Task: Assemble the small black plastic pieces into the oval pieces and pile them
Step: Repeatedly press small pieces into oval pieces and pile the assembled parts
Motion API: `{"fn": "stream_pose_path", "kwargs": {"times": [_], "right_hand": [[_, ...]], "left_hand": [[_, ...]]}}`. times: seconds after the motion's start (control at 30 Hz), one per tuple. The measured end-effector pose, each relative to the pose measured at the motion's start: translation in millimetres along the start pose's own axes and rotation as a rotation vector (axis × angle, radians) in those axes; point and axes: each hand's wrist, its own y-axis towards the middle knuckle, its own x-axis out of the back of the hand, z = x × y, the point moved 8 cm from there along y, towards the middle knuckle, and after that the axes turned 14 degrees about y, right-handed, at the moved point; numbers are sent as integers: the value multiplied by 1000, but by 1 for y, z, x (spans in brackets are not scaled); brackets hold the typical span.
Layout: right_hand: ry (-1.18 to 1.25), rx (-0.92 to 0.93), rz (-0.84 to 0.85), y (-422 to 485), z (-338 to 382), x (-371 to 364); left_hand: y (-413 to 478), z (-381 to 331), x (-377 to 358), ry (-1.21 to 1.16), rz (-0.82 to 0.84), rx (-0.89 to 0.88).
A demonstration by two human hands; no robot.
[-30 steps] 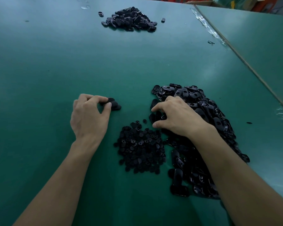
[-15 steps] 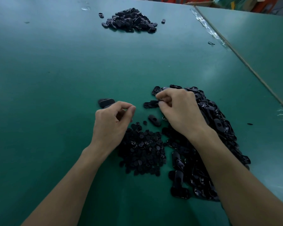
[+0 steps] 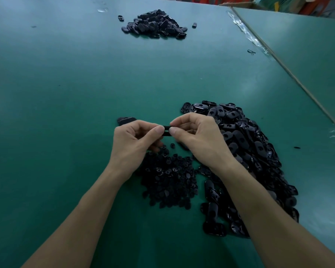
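Both hands meet above the worktop (image 3: 66, 113) and share one black oval piece (image 3: 167, 131). The grip of the left hand (image 3: 132, 142) is narrow: thumb and forefinger pinch the left end of the piece. The grip of the right hand (image 3: 199, 140) is narrow in the same way and pinches the right end. Only a short middle part of the piece shows between the two thumbs, so I cannot tell if a small piece already sits inside it.

Just below the hands, on the near side, lies the heap of small black pieces (image 3: 166, 182), flat and wide; a few loose ones lie at its far edge, under the fingers. To the right of it, touching it, is the big heap of oval pieces (image 3: 249, 151), which runs from behind the right hand toward the near right along the forearm. Just beyond the left hand, a short stack (image 3: 126, 120) of black oval pieces rests on the green surface, partly hidden by the knuckles.

Far away, at the middle of the worktop, is a second pile (image 3: 155, 24) of black oval pieces, with a single piece on each side of it. On the far right, a strip of clear tape (image 3: 246, 31) follows the seam to a neighbouring green worktop (image 3: 307, 55).
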Motion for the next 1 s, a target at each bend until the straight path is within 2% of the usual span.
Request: {"fn": "stream_pose_path", "kwargs": {"times": [0.1,0.47,0.63,0.77,0.87,1.0], "right_hand": [[-52,5,7,0,1,0],[-14,18,-11,1,-1,5],[-335,5,-14,-1,-5,6],[-594,-10,153,-5,-10,-12],[-696,-7,227,-7,-10,-26],[-717,-46,201,-6,-13,-30]], "left_hand": [[0,1,-2,-25,8,4],[1,5,-4,48,36,-7],[4,7,3,98,-50,-25],[7,9,11,141,-121,-41],[7,6,9,181,-121,-73],[5,3,8,91,-130,-82]]}}
